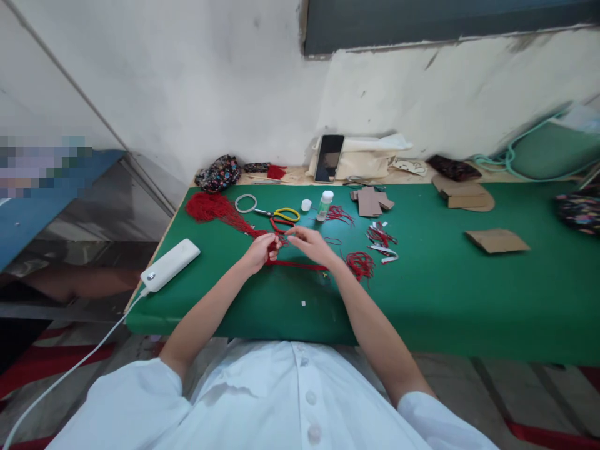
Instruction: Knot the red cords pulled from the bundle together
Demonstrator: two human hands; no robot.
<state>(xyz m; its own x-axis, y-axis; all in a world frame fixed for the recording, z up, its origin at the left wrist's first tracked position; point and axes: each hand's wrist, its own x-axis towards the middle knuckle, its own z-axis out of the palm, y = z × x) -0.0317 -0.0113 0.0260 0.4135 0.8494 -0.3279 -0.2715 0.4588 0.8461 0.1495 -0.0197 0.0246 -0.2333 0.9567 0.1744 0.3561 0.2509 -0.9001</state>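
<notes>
Head view looks down on a green table, and both hands meet near its front-left part. Left hand is curled shut, pinching a red cord at the fingertips; right hand lies just beside it, fingers bent down onto the same cord, though whether it truly grips I cannot tell. That cord runs flat on the table under the right wrist.

Counting out from the hands: one big red tassel bundle behind and to the left, one white ring beside it, one pair of yellow-handled scissors just behind the fingers, one small clear bottle and one white cap next to it. Three smaller tufts of red thread lie to the right, and farther right, two piles of cardboard pieces. One white power bank sits at the left edge, its cable dropping off the table. One phone leans at the wall.

Fingertips hide the cord's end; far-right objects are cut off.
</notes>
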